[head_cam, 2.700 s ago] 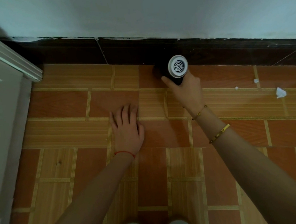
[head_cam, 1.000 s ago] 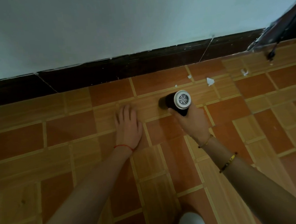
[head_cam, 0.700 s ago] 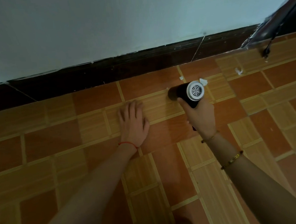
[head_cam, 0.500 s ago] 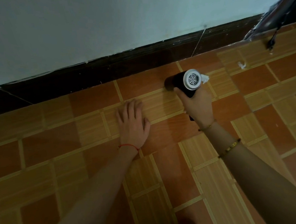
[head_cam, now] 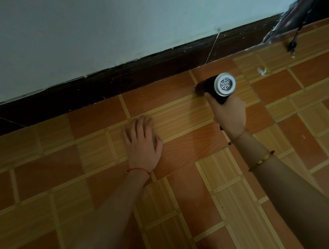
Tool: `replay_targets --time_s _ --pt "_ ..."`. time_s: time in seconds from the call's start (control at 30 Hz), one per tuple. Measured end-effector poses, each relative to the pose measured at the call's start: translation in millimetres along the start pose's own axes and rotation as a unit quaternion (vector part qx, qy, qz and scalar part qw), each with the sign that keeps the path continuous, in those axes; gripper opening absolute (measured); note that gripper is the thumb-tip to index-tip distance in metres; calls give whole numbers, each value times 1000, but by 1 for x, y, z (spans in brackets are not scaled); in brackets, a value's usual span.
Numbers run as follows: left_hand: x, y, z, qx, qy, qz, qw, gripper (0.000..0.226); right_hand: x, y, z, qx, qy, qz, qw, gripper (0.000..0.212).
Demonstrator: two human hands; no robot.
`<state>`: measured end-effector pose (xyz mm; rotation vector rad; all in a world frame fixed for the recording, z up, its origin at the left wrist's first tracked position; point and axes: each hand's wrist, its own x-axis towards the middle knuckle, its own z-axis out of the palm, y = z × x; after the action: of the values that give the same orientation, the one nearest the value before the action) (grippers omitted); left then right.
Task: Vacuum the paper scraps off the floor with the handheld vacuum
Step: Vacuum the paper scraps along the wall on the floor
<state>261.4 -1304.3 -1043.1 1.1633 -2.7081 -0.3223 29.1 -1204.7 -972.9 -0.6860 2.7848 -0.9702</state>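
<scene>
My right hand [head_cam: 229, 114] grips the handle of the black handheld vacuum [head_cam: 210, 86]; its white round rear grille faces me and its nozzle points left and away, low over the tiles near the skirting. A white paper scrap [head_cam: 261, 71] lies on the floor to the right of the vacuum, apart from it. A tiny white fleck [head_cam: 292, 57] sits farther right by a cable end. My left hand [head_cam: 141, 144] rests flat on the tiled floor [head_cam: 183, 181], fingers spread, left of the vacuum.
A dark skirting board [head_cam: 136, 71] runs along the pale wall [head_cam: 114, 26] just beyond the vacuum. At the upper right a dark frame edge [head_cam: 300, 11] meets the floor, and a black cable [head_cam: 294, 37] hangs down to the tiles.
The vacuum has travelled right along the wall and slightly away from me. The scrap that showed beside its grille half a second ago is no longer in sight. My left hand stayed planted.
</scene>
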Motion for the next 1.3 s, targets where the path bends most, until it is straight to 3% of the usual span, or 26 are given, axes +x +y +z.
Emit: replay_targets --time_s 0.17,0.37,0.47,0.63,0.73,0.9,0.97,1.03,1.13,1.3 --pt "1 0 0 8 -2 -2 1000 55 21 -16 1 32 -33 -4 999 74" --pt "0 0 0 12 0 -2 1000 55 4 -33 14 68 -111 -94 987 39" --pt "0 0 1 9 1 -1 1000 55 -1 -28 15 55 -93 -122 987 48" --pt "0 2 1 7 0 -3 1000 55 13 -1 -4 -28 -24 -51 998 62" --pt "0 3 1 8 -4 -6 1000 54 10 8 -18 -27 -47 -41 998 72" --pt "5 9 -2 14 -18 -20 1000 52 -27 5 -29 -3 -130 -74 989 50" --pt "9 18 -4 3 -17 -32 999 51 -42 6 -30 10 -148 -68 987 58" --pt "13 30 -5 -11 -19 -22 1000 51 -51 11 -34 15 -141 -59 988 67" --pt "17 48 -3 -16 -37 11 999 57 -54 25 -43 -2 -92 -54 994 57" --pt "20 63 12 -4 -64 31 997 62 -33 52 -58 -32 -18 -5 999 61"
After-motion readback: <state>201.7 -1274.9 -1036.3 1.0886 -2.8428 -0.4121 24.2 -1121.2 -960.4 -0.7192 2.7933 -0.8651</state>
